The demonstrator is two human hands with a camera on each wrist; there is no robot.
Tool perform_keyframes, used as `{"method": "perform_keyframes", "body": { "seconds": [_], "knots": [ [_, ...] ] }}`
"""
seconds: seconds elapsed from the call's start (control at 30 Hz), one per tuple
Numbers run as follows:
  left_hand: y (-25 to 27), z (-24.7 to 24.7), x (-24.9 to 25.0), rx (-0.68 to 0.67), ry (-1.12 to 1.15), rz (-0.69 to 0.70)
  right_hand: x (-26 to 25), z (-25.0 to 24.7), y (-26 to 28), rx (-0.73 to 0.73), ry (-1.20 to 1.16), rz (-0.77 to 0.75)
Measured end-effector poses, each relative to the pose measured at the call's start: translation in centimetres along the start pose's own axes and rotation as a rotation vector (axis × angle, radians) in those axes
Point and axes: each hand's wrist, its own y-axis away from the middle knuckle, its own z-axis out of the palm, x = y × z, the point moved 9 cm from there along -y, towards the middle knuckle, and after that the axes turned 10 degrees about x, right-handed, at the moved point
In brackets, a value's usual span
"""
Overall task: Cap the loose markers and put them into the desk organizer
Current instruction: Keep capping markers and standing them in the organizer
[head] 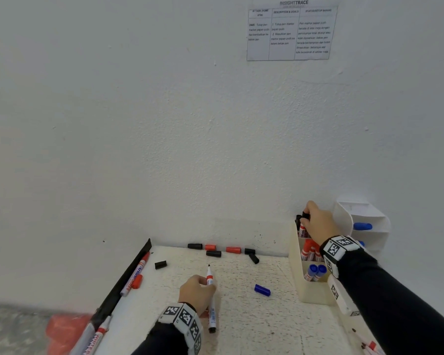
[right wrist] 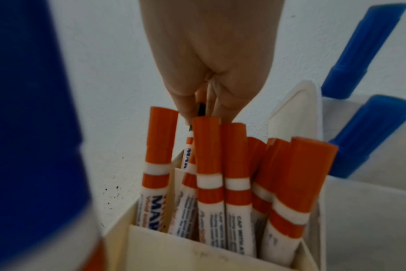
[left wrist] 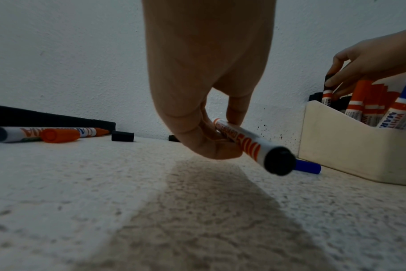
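Observation:
My left hand pinches an uncapped black marker just above the white table, tip pointing to the wall. At the far right my right hand grips a black-capped marker by its cap, its lower end down in the back compartment of the cream desk organizer. Red-capped markers fill the middle compartment, blue-capped ones the front. Loose black and red caps lie by the wall, a blue cap near the organizer.
An uncapped red marker and a red cap lie along a black strip at the table's left edge. More markers lie at the front left. A white tiered holder with blue pieces stands behind the organizer.

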Motion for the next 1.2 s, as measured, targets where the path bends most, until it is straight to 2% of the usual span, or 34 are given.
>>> {"method": "perform_keyframes", "body": {
  "seconds": [0.43,0.8,1.2],
  "knots": [
    [0.2,-0.9,0.5,0.020,0.024,0.020,-0.4,0.1,-0.1,0.040,-0.007,0.019],
    [-0.3,-1.0,0.2,0.021,-0.002,0.021,-0.2,0.5,-0.2,0.016,-0.034,0.028],
    [-0.1,-1.0,0.0,0.014,-0.003,0.028,-0.4,0.6,-0.3,0.016,0.079,0.018]
  ]
}}
